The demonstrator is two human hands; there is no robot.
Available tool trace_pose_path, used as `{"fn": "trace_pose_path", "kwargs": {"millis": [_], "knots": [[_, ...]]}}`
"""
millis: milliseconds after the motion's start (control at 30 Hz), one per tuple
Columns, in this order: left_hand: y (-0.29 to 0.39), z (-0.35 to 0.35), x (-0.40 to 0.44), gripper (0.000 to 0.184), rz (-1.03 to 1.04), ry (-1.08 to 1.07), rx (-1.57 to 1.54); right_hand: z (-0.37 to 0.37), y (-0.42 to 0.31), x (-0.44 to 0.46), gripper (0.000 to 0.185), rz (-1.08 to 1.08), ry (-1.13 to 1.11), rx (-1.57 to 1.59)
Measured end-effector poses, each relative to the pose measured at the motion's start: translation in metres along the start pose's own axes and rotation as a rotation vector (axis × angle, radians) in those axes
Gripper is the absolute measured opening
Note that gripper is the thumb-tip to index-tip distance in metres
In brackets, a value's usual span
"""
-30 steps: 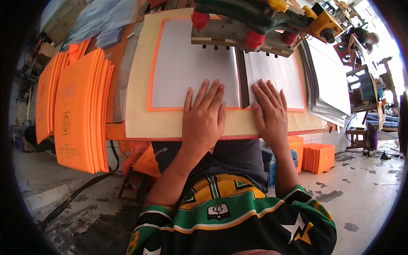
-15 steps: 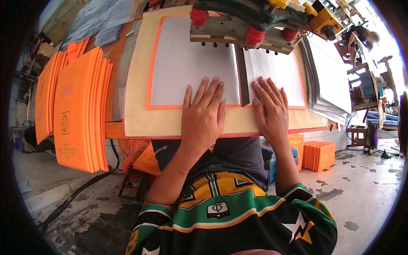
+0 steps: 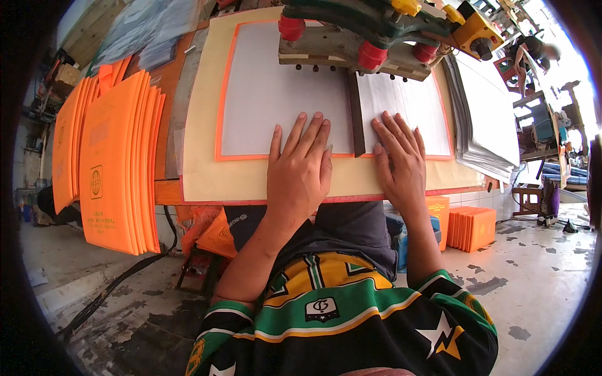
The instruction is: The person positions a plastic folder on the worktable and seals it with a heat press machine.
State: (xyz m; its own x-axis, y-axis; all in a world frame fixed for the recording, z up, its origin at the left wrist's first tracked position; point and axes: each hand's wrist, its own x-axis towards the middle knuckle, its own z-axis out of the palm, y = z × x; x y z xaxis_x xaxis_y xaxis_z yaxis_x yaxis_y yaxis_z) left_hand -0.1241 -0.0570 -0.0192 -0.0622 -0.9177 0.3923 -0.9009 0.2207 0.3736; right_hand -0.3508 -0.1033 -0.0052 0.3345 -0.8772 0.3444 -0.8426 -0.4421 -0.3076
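My left hand [image 3: 300, 164] lies flat with fingers spread on the left white sheet [image 3: 282, 75] of an opened orange-edged cover [image 3: 219, 125]. Flat on the right white sheet [image 3: 404, 97], near its lower edge, rests my right hand [image 3: 400, 161], fingers extended. Between the hands a narrow dark bar [image 3: 357, 119] runs along the middle of the cover. Beneath everything is a cream board [image 3: 202, 106] with a red edge. Over the far part of the cover hangs a machine head [image 3: 345, 55] with red knobs; it hides the cover's top middle.
Orange printed folders [image 3: 116, 156] stand in a stack at the left. A pile of white sheets [image 3: 486, 113] lies at the right, clear plastic sheets [image 3: 150, 31] at the back left. More orange folders [image 3: 471, 229] sit on the floor. Another person [image 3: 533, 53] is in the far right background.
The machine head has shifted slightly, a little lower and to the left in view, and the dark bar with it. Both my hands stay in place on the sheets.
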Motion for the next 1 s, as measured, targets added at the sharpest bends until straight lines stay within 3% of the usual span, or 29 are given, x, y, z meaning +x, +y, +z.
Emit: {"fn": "trace_pose_path", "kwargs": {"millis": [567,1000], "knots": [[0.002,-0.001,0.001,0.046,0.018,0.030,0.037,-0.002,-0.003,0.001,0.048,0.001,0.016,0.004],[-0.011,-0.013,-0.009,0.054,-0.038,-0.011,-0.032,-0.008,0.013,-0.003,0.046,0.032,0.003,0.009]]}}
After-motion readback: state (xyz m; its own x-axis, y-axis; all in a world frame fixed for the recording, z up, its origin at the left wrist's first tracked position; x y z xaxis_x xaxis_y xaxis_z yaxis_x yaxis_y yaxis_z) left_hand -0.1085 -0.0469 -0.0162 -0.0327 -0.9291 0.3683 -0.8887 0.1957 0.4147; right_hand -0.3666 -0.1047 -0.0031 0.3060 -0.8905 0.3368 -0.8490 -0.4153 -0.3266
